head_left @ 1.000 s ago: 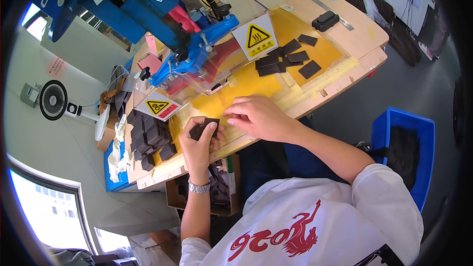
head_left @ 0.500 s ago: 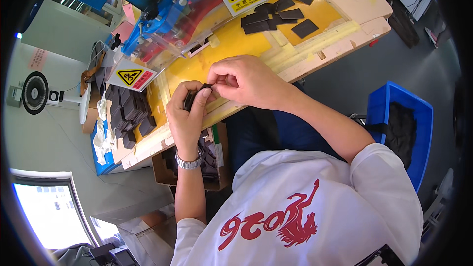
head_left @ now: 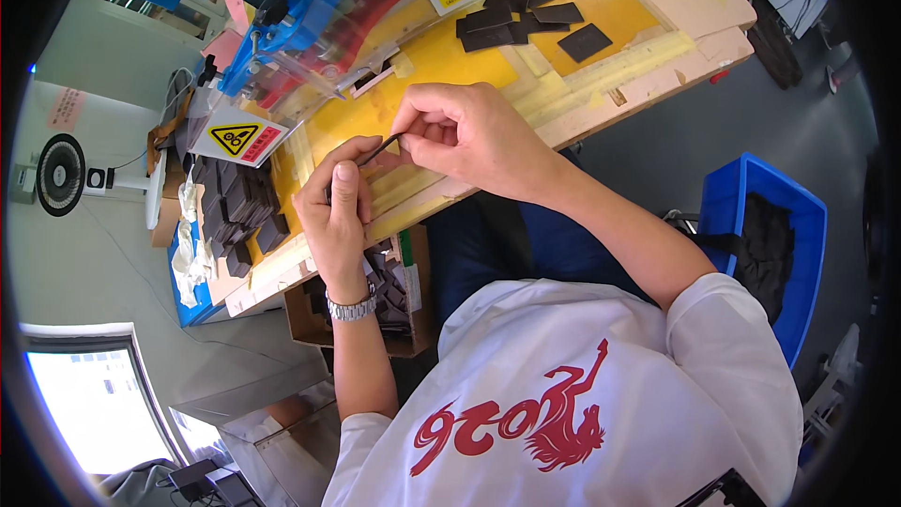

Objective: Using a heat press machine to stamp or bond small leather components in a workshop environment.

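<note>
A thin black flat piece (head_left: 382, 147) is held nearly edge-on between my two hands above the bench edge. The thumb and index finger of my right hand (head_left: 474, 136) pinch its upper end, the other fingers curled in. My left hand (head_left: 340, 197) has its fingers curled behind the lower part, thumb raised; a dark bit shows beside that thumb, and the rest is hidden in the palm. Several loose black rectangular pieces (head_left: 585, 41) lie on the yellow bench surface at the far right. Stacks of similar black pieces (head_left: 242, 195) stand at the left.
A blue machine frame with a transparent guard (head_left: 305, 70) and warning signs (head_left: 235, 139) stands beyond my hands. Below the bench (head_left: 690, 66) is a cardboard box (head_left: 408, 345) of black pieces. A blue bin (head_left: 809, 258) with dark material sits at right; a fan (head_left: 62, 174) is left.
The black piece in my left hand has turned and now shows as a thin edge reaching to the right fingertips. My left hand has shifted left and its thumb has lifted.
</note>
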`<state>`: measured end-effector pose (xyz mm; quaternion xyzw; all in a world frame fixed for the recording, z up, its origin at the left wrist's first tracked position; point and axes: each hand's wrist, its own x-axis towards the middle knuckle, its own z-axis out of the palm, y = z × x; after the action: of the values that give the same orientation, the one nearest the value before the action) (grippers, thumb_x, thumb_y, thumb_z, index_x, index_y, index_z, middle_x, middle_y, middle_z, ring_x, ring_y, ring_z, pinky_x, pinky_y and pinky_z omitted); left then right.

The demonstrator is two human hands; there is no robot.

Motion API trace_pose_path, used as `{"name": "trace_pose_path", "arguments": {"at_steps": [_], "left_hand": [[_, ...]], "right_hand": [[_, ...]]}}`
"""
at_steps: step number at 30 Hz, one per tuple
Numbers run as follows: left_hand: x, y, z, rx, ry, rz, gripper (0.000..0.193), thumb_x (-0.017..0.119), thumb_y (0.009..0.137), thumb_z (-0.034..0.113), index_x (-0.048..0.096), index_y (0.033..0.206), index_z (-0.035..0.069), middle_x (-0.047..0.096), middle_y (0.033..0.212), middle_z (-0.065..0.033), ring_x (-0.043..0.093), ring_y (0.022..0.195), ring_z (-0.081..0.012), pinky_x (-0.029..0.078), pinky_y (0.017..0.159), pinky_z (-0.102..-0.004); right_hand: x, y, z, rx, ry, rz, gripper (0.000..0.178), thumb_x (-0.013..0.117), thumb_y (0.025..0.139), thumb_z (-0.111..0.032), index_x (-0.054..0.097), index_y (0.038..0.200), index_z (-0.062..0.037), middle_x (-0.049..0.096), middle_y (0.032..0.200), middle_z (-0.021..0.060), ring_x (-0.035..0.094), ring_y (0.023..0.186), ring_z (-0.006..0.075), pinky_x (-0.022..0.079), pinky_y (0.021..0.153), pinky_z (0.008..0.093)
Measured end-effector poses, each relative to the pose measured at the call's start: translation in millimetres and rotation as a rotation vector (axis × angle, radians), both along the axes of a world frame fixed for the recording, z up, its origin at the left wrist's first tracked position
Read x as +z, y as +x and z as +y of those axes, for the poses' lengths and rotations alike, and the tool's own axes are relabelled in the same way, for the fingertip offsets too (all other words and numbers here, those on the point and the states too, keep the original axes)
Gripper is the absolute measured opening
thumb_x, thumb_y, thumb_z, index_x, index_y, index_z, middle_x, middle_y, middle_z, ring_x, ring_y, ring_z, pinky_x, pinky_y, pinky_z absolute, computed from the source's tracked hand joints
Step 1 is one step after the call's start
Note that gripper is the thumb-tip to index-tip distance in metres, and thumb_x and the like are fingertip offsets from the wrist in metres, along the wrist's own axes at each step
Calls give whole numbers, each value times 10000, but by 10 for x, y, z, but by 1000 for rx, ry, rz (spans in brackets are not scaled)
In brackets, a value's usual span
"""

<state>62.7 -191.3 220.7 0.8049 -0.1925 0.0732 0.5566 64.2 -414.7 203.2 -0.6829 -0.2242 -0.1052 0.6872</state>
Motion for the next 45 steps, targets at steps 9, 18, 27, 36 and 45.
{"name": "trace_pose_path", "arguments": {"at_steps": [9, 18, 27, 36, 45], "left_hand": [[-23, 7, -49, 75, -5, -13, 386, 592, 1173, 255, 762, 1270, -78, 478, 674, 72, 354, 566, -9, 208, 523, -230], [-34, -29, -17, 133, -8, 15, 247, 737, 1064, 113, 790, 1255, -33, 713, 896, 17, 418, 615, -10, 297, 544, -205], [5, -92, -133, 203, 256, -109, 423, 825, 925, -7, 745, 1339, -44, 777, 1186, -63, 684, 1045, -138, 538, 978, -299], [-19, -87, -206, 266, 387, -246, 343, 810, 974, 76, 759, 1288, -54, 804, 1187, -111, 715, 1056, -175, 547, 1003, -345], [-113, 18, -30, 300, 308, -182, 353, 810, 996, 107, 765, 1298, -69, 817, 1175, -131, 726, 1032, -157, 574, 973, -331]], "right_hand": [[-15, 19, -6, -28, 32, -5, 77, 677, 1027, -11, 689, 1096, 20, 736, 866, 37, 670, 791, 66, 524, 699, 254], [51, 11, -25, -42, 23, 15, 160, 732, 1048, -131, 701, 1126, 5, 777, 885, 71, 680, 764, 95, 534, 692, 278], [-60, 70, -32, -56, -12, -68, 276, 806, 980, -149, 721, 1200, -7, 832, 1022, 121, 771, 868, 182, 601, 803, 321], [-110, 90, -25, -89, -66, -139, 313, 798, 951, -157, 737, 1223, -15, 832, 1055, 172, 816, 961, 311, 621, 857, 392], [-161, 93, 91, -199, -187, -199, 382, 817, 934, -204, 715, 1237, 5, 811, 983, 158, 781, 934, 364, 600, 845, 470]]}}
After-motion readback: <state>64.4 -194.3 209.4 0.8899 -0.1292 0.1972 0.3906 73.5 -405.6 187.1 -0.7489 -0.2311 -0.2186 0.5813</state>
